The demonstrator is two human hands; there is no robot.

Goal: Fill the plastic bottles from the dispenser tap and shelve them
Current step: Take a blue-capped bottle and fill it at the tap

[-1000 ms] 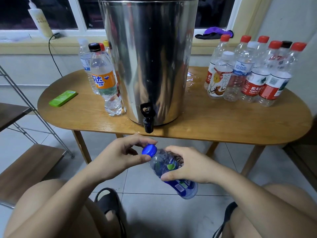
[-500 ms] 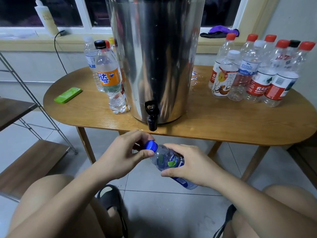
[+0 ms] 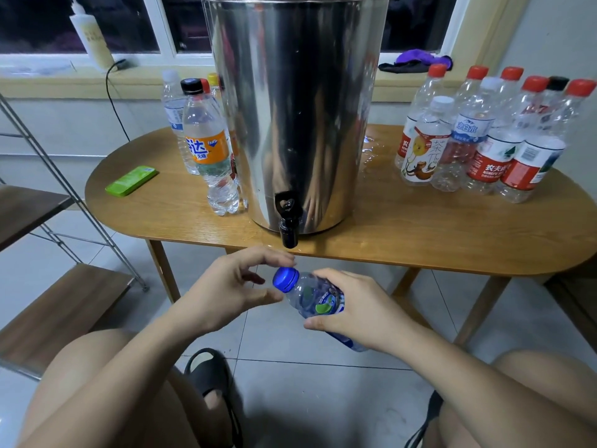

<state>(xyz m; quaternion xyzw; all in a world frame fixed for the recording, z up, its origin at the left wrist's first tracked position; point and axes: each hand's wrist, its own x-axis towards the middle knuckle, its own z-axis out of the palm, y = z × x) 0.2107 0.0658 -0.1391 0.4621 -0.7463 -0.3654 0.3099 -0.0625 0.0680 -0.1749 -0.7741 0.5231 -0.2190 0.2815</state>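
Note:
A small clear bottle [image 3: 318,300] with a blue label lies tilted in front of my knees, below the table edge. My right hand [image 3: 352,313] grips its body. My left hand [image 3: 226,287] curls round its blue cap [image 3: 285,279], forefinger above and thumb below, the other fingers spread off it. The steel dispenser [image 3: 297,101] stands on the wooden table [image 3: 403,231], and its black tap [image 3: 287,218] hangs over the front edge just above the cap. Several filled bottles, one with an orange label [image 3: 210,150], stand left of the dispenser. Several empty red-capped bottles [image 3: 484,137] stand to the right.
A green flat case [image 3: 131,181] lies on the table's left end. A metal-framed rack with wooden shelves [image 3: 61,305] stands at the left. Water is spilled on the table right of the dispenser [image 3: 371,147]. My knees and black sandals [image 3: 210,379] are below.
My left hand has loosened round the cap, so the whole blue cap now shows. The bottle has risen slightly toward the tap; my right hand keeps its grip.

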